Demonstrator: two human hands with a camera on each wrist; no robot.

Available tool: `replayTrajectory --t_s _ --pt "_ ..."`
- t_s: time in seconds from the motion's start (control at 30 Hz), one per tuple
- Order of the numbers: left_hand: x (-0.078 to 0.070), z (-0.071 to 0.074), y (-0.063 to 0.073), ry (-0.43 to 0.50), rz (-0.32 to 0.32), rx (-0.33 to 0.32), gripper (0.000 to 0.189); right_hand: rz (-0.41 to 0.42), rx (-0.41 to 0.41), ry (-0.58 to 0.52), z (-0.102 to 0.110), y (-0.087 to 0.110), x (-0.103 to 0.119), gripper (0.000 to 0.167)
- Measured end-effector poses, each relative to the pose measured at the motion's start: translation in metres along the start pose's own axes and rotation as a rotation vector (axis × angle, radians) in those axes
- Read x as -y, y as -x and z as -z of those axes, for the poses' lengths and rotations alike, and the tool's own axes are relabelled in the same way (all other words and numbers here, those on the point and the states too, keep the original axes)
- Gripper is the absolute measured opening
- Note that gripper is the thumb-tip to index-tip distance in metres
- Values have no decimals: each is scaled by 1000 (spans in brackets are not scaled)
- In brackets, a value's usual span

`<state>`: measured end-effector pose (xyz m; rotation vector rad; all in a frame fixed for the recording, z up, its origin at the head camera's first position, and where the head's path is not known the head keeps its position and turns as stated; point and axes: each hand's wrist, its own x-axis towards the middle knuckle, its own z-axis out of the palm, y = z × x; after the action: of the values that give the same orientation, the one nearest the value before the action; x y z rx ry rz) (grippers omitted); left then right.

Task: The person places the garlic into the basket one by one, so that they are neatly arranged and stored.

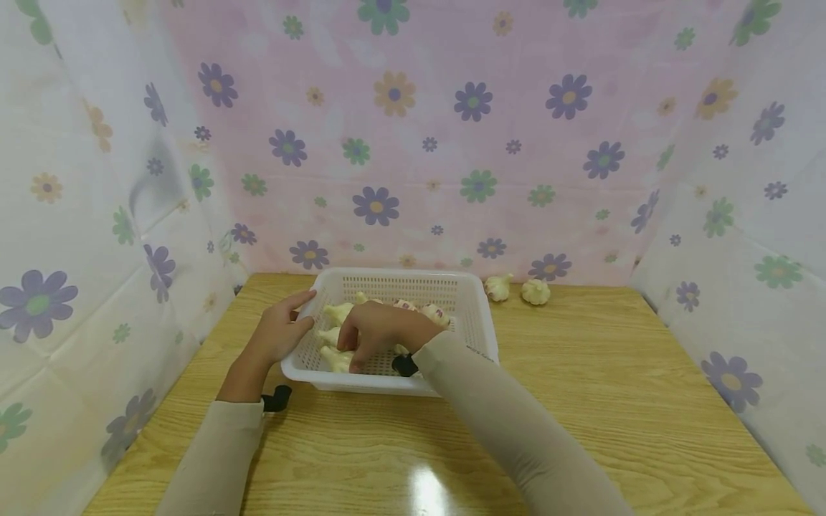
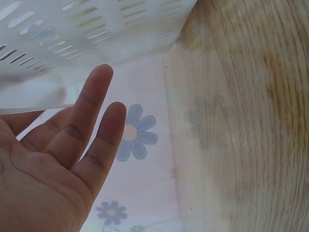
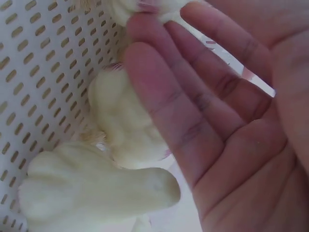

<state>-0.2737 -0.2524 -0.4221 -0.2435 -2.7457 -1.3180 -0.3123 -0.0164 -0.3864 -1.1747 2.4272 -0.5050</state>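
Observation:
A white plastic basket (image 1: 387, 385) with slotted walls stands on the table and holds several garlic bulbs. My right hand (image 1: 381, 326) reaches down inside it, toward the left side. Its thumb and fingertips pinch a garlic bulb (image 3: 145, 7), partly hidden by the hand. Two more bulbs lie beside those fingers, the lower one with a thick stem (image 3: 161, 186). At the basket's left rim, my left hand (image 1: 280, 331) touches the side with thumb and index finger. In the left wrist view, the fingers (image 2: 91, 104) of that hand are extended along the wall.
Behind the basket's right corner, two garlic bulbs lie on the table, one (image 1: 497, 287) close to the basket and the other (image 1: 535, 292) further right. Flowered cloth (image 1: 426, 143) hangs at the back and both sides of the wood-grain table (image 1: 581, 373).

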Motion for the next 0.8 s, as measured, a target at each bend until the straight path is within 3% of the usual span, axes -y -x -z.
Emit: replayTrajectory --t_s 0.53,0.8 --pt "2 -1 -1 31 13 8 61 19 -17 2 2 4 0 24" --pt "3 -1 -1 29 3 8 61 14 -28 -9 7 6 2 40"
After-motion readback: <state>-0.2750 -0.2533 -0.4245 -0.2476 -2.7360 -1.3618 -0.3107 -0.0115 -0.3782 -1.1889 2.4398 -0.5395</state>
